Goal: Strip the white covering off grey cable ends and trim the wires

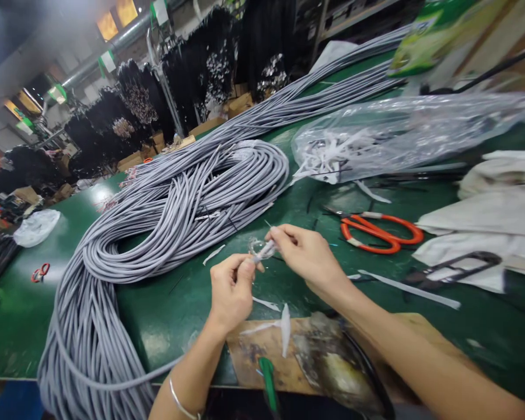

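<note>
Close in front of me, my left hand point(231, 289) is closed around a grey cable near its end. From below my left wrist a grey cable point(126, 385) runs back to the large bundle. My right hand point(306, 254) pinches the whitish cable end point(266, 251), and a thin strand pokes out past the fingertips. Clear, shiny material surrounds the part between both hands; its kind is hard to make out. Coiled grey cables point(188, 216) lie on the green table point(157, 321) to the left, several hanging over the front edge.
Orange-handled scissors point(376, 230) and thread snips point(459, 271) lie to the right, near white cloth gloves point(485, 216). Behind them is a clear plastic bag point(402, 137) with white pieces. Below my hands are a brown board point(249, 350), white strips point(285, 329) and a green-handled tool point(268, 379).
</note>
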`<state>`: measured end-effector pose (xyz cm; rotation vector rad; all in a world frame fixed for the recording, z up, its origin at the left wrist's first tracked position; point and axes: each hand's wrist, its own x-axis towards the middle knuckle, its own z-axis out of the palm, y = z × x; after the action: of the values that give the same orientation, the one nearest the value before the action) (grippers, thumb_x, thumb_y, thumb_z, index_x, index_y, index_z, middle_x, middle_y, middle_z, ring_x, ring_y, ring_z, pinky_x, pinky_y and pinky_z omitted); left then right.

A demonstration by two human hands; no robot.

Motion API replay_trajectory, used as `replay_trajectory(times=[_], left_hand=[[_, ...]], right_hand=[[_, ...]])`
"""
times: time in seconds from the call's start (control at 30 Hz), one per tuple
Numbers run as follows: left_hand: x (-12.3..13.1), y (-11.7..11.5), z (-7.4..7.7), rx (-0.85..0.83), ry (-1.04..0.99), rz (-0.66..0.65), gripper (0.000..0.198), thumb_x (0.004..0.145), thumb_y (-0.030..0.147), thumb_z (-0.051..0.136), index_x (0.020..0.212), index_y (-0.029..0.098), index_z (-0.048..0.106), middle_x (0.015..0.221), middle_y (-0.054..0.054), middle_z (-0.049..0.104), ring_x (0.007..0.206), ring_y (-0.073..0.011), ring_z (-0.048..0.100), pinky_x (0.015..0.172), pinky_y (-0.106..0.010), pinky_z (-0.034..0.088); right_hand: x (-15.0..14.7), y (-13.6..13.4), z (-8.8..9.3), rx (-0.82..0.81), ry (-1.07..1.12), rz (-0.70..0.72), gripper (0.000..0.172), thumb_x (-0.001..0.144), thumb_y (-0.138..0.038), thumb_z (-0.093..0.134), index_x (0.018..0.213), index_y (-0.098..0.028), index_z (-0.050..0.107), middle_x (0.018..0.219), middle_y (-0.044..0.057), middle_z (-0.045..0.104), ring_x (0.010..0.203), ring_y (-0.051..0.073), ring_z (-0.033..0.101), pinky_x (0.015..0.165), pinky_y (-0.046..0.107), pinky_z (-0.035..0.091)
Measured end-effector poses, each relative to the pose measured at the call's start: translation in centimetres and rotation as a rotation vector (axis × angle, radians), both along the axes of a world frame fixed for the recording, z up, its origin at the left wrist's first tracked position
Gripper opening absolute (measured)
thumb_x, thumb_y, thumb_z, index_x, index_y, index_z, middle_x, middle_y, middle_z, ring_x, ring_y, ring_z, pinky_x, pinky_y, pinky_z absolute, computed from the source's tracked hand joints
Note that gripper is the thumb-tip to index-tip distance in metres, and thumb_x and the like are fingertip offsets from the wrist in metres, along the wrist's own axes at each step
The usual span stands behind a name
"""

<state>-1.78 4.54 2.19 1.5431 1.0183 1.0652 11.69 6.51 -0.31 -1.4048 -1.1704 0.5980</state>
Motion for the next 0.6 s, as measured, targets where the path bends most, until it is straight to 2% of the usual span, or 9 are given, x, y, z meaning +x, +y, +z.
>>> replay_trajectory(times=[0.1,0.2,0.27,0.3,0.37,0.43,0.53,0.6], left_hand=[[0.1,0.3,0.2,-0.222,-0.163,-0.129,0.048,0.069,0.062,0.056,0.060,0.015,0.049,0.045,0.009,0.027,0.036,-0.0030,0.019,0.036,-0.019,0.014],[-0.1,0.6,0.4,-0.412,-0.278,-0.283,0.051,0.061,0.063,0.063,0.060,0.016,0.046,0.044,0.011,0.022,0.034,-0.0006,0.012,0.032,-0.017,0.008],[-0.2,0.8,0.5,-0.513,-0.324,-0.360,0.050,0.058,0.061,0.068,0.059,0.016,0.043,0.044,0.012,0.020,0.033,0.0003,0.009,0.031,-0.016,0.005],[-0.3,0.9,0.6,-0.550,-0.342,-0.388,0.050,0.057,0.059,0.069,0.059,0.017,0.042,0.043,0.013,0.020,0.033,0.0007,0.008,0.031,-0.015,0.004],[-0.5,0.9,0.7,-0.597,-0.370,-0.423,0.050,0.057,0.058,0.071,0.059,0.017,0.042,0.043,0.013,0.020,0.033,0.0011,0.007,0.030,-0.015,0.003],[-0.5,0.9,0.9,-0.615,-0.396,-0.424,0.050,0.057,0.056,0.071,0.060,0.016,0.042,0.043,0.013,0.021,0.032,0.0014,0.007,0.029,-0.014,0.003],[-0.3,0.8,0.8,-0.602,-0.454,-0.357,0.050,0.055,0.055,0.074,0.061,0.016,0.042,0.043,0.012,0.025,0.032,0.0018,0.009,0.029,-0.014,0.003],[0.0,0.7,0.7,-0.584,-0.497,-0.277,0.051,0.053,0.055,0.074,0.061,0.016,0.042,0.044,0.012,0.027,0.032,0.0021,0.010,0.029,-0.013,0.004]], right_hand=[[0.4,-0.2,1.0,0.097,0.240,0.141,0.032,0.076,-0.047,0.051,0.081,-0.017,0.062,0.059,0.000,0.055,0.040,0.007,0.035,0.037,0.022,0.028],[0.6,-1.2,2.3,0.162,0.287,0.453,0.044,0.068,-0.045,0.064,0.106,-0.021,0.059,0.086,0.006,0.065,0.044,0.006,0.040,0.041,0.022,0.034],[0.6,-1.6,2.9,0.101,0.310,0.649,0.051,0.063,-0.041,0.070,0.109,-0.022,0.058,0.087,0.006,0.068,0.047,0.007,0.047,0.044,0.022,0.039],[0.6,-1.7,3.0,0.051,0.349,0.694,0.052,0.060,-0.039,0.073,0.107,-0.021,0.059,0.083,0.006,0.069,0.050,0.008,0.051,0.047,0.022,0.041],[0.5,-1.7,3.1,-0.045,0.465,0.671,0.051,0.054,-0.036,0.078,0.099,-0.019,0.062,0.072,0.004,0.069,0.054,0.011,0.058,0.052,0.023,0.046],[0.1,-1.5,2.9,-0.094,0.575,0.559,0.047,0.045,-0.034,0.082,0.085,-0.018,0.065,0.061,0.001,0.067,0.052,0.013,0.060,0.053,0.024,0.048],[-0.9,-1.3,2.5,-0.055,0.654,0.373,0.042,0.036,-0.034,0.085,0.069,-0.017,0.063,0.050,-0.002,0.062,0.045,0.011,0.057,0.047,0.023,0.047],[-1.5,-1.4,2.1,0.017,0.642,0.255,0.041,0.037,-0.032,0.084,0.068,-0.018,0.063,0.049,-0.003,0.061,0.043,0.009,0.054,0.044,0.021,0.044]])
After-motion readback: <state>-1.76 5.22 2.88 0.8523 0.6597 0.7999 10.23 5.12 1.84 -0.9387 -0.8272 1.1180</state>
